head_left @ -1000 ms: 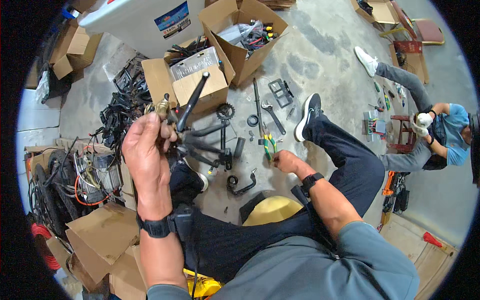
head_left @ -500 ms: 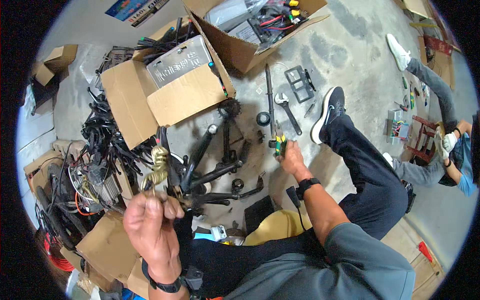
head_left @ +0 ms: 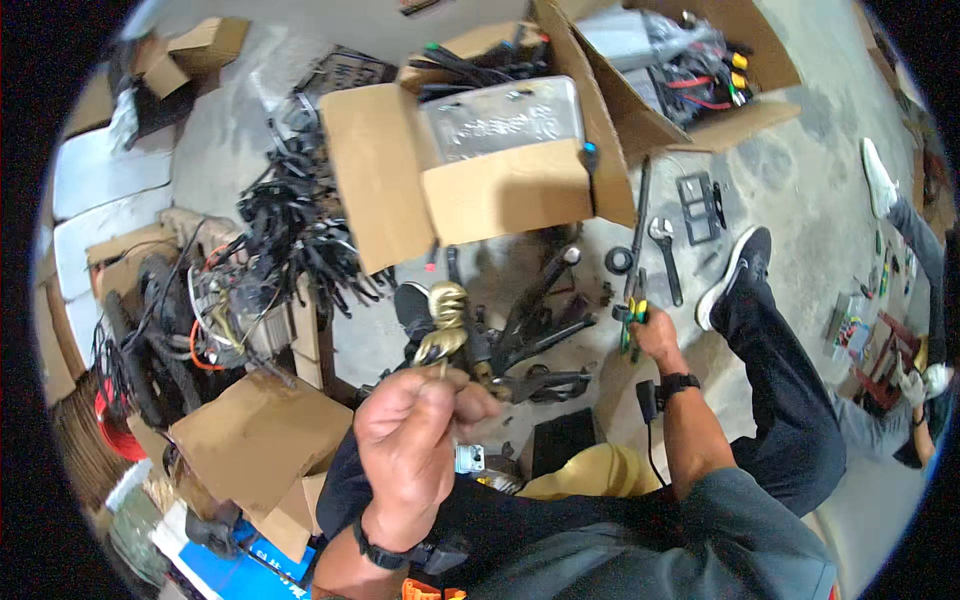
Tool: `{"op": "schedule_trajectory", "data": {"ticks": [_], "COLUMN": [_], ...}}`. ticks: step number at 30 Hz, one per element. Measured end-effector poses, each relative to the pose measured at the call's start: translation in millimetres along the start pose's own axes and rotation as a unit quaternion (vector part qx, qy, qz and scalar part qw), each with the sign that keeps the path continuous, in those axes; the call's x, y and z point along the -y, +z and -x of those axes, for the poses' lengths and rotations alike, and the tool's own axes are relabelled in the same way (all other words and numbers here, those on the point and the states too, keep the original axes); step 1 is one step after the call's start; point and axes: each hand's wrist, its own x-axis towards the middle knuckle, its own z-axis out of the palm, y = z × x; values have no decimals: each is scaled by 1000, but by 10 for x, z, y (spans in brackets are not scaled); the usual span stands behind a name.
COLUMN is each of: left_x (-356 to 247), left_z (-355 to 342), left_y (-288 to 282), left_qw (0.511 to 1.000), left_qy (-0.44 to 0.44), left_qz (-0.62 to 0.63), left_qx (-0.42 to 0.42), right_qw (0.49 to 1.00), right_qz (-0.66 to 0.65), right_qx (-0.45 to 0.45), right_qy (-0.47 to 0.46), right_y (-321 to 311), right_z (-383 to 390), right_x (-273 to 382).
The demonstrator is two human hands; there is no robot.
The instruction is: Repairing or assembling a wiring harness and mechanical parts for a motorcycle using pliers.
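Note:
My left hand (head_left: pixel 410 430) is closed in a pinch in front of my lap, holding the thin end of a gold-coloured coiled cable (head_left: pixel 448 318). The coil stands up above the fingertips and has a dark piece near its lower end. Farther right, my right hand (head_left: pixel 660 338) is low over the floor, its fingers closed around the handles of pliers with green and yellow grips (head_left: pixel 631 318). A black bar (head_left: pixel 641 215), a round black ring (head_left: pixel 619 261) and an adjustable wrench (head_left: pixel 667 260) lie just beyond the pliers. Black metal frame parts (head_left: pixel 540 330) lie between my hands.
An open cardboard box (head_left: pixel 380 180) with black tubes and a metal plate stands ahead; another box (head_left: pixel 740 130) holds wired parts. Piled black levers (head_left: pixel 300 220) and tangled cables lie left. A black tray (head_left: pixel 697 208) lies beyond the wrench. Another person's gloved hand (head_left: pixel 930 380) shows far right.
The view has swung left, so everything sits farther right in the picture. My left hand still pinches the coiled cable, and my right hand stays at the pliers.

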Motion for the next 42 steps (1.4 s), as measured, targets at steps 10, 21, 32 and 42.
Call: {"op": "schedule_trajectory", "data": {"ticks": [10,21,32,42], "left_x": [-52,6,445,560], "left_z": [-36,678,1666,1822], "left_y": [-22,-35,-217,-350], "left_qw": [995,980,976,971], "left_qy": [96,122,100,118], "left_qz": [3,51,94,111], "left_qx": [35,145,172,177], "right_qw": [981,872,836,899], "right_qz": [-172,-371,-400,-180], "right_qx": [91,243,196,221], "right_qy": [-13,-206,-321,-333], "right_y": [-837,-1701,-1827,-1526], "right_z": [820,2804,3727,3809], "right_x": [919,1631,1624,1349]}}
